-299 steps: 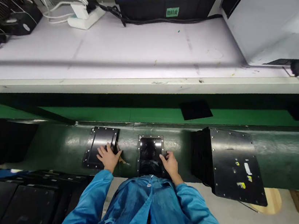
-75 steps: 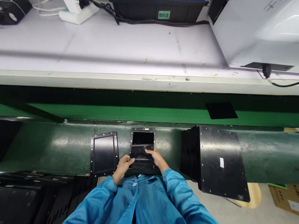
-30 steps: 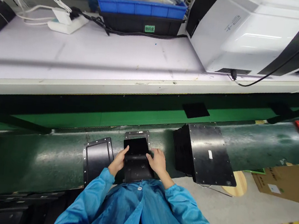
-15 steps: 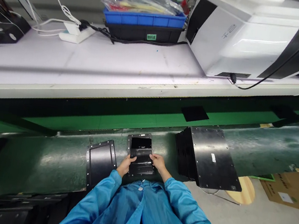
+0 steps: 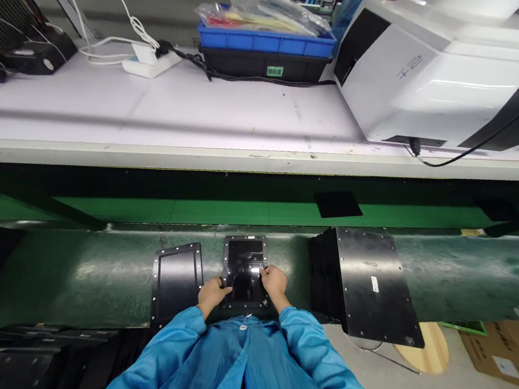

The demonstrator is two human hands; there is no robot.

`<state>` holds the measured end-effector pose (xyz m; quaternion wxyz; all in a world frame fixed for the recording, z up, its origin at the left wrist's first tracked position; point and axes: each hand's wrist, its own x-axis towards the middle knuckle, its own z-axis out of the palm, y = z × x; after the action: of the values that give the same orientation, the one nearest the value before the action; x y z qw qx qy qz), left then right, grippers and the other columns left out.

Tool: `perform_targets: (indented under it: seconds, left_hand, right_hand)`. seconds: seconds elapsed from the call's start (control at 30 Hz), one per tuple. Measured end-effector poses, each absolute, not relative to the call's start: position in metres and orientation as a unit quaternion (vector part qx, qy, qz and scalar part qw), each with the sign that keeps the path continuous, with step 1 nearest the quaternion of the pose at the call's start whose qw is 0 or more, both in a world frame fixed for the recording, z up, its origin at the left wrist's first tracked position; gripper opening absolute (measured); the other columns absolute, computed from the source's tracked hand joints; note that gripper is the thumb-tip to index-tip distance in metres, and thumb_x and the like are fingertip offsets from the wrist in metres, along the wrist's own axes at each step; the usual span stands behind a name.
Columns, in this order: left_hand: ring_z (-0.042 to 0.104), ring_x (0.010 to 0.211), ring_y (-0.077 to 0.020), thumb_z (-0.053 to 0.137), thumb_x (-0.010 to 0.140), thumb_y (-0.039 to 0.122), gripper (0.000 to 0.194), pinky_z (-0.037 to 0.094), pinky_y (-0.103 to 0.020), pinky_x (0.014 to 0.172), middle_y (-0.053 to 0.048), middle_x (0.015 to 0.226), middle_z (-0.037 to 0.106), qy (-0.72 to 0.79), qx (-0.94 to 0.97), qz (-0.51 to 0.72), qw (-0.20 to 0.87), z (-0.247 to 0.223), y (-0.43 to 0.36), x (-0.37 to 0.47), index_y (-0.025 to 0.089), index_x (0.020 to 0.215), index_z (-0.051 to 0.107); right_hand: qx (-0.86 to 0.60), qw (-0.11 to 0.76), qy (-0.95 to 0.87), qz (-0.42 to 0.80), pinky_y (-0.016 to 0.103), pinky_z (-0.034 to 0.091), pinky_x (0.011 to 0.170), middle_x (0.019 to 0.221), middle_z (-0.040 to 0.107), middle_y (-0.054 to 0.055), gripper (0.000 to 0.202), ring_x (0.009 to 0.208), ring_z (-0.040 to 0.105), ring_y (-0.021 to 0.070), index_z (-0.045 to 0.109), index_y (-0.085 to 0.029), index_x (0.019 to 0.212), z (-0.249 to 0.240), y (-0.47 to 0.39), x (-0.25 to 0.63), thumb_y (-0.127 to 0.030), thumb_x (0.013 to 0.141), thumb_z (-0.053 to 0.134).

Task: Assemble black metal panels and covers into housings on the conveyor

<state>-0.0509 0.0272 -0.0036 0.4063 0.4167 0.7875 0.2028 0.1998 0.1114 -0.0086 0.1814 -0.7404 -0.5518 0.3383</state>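
The blue-sleeved left arm and right arm reach forward from the body, with the left hand and right hand near each other, fingers curled, thumbs pointing inward, the right hand slightly farther forward.

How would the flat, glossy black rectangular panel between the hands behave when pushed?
The panel probably stays fairly stiff: its edges look straight. Its shine suggests a smooth, possibly slippery face. Lying broad and flat, it seems more apt to slide than tip.
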Motion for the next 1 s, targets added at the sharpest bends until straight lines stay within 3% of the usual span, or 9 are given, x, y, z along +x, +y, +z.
perform_targets:
  seconds: [0.2,0.33,0.43,0.67,0.83,1.0]
  left_hand:
    - [0.071,0.090,-0.0314,0.092,0.068,0.043,0.046,0.045,-0.034,0.081,-0.005,0.072,0.065,0.794,0.458,0.104,0.386,-0.003,0.010,-0.047,0.025,0.064,0.050]
    - [0.072,0.089,-0.0330,0.088,0.074,0.042,0.044,0.046,-0.036,0.081,-0.007,0.077,0.068,0.797,0.477,0.092,0.358,-0.002,0.007,-0.041,0.025,0.067,0.048]
    - [0.072,0.092,-0.0358,0.086,0.076,0.042,0.044,0.046,-0.038,0.081,-0.009,0.081,0.069,0.796,0.484,0.074,0.355,0.002,0.009,-0.038,0.026,0.068,0.046]
    - [0.073,0.090,-0.0325,0.084,0.078,0.033,0.039,0.043,-0.035,0.078,-0.006,0.079,0.070,0.766,0.514,0.040,0.385,-0.001,0.005,-0.048,0.026,0.071,0.047]
    - [0.074,0.091,-0.0300,0.081,0.082,0.032,0.028,0.043,-0.033,0.076,-0.006,0.088,0.075,0.748,0.533,0.004,0.395,-0.005,0.000,-0.048,0.025,0.080,0.054]
    - [0.075,0.107,-0.0291,0.078,0.087,0.037,0.021,0.049,-0.031,0.083,-0.008,0.106,0.080,0.748,0.515,-0.080,0.411,0.002,0.010,-0.042,0.024,0.099,0.066]
  right_hand:
    - [-0.722,0.149,-0.579,0.347,0.033,0.047,0.083,0.093,0.078,0.005,0.006,0.096,0.073,0.0258,0.076,-0.027,0.091,-0.009,0.104,0.207,-0.033,0.087,0.075]
    - [-0.731,0.142,-0.565,0.354,0.032,0.047,0.082,0.099,0.076,0.004,0.030,0.097,0.073,0.0253,0.072,-0.026,0.106,-0.015,0.093,0.212,-0.037,0.080,0.083]
    - [-0.724,0.084,-0.586,0.356,0.033,0.047,0.080,0.105,0.077,0.008,0.050,0.099,0.073,0.0287,0.067,-0.024,0.112,-0.020,0.078,0.218,-0.038,0.070,0.091]
    - [-0.704,0.008,-0.599,0.383,0.034,0.046,0.077,0.100,0.079,0.011,0.046,0.099,0.076,0.0331,0.062,-0.025,0.097,-0.013,0.050,0.225,-0.041,0.067,0.093]
    - [-0.680,-0.036,-0.610,0.406,0.035,0.049,0.082,0.107,0.079,0.014,0.047,0.104,0.077,0.0344,0.061,-0.023,0.107,-0.007,0.047,0.228,-0.040,0.074,0.090]
    - [-0.657,-0.064,-0.626,0.415,0.038,0.052,0.096,0.127,0.075,0.018,0.060,0.120,0.073,0.0362,0.059,-0.019,0.125,-0.010,0.049,0.232,-0.031,0.074,0.089]
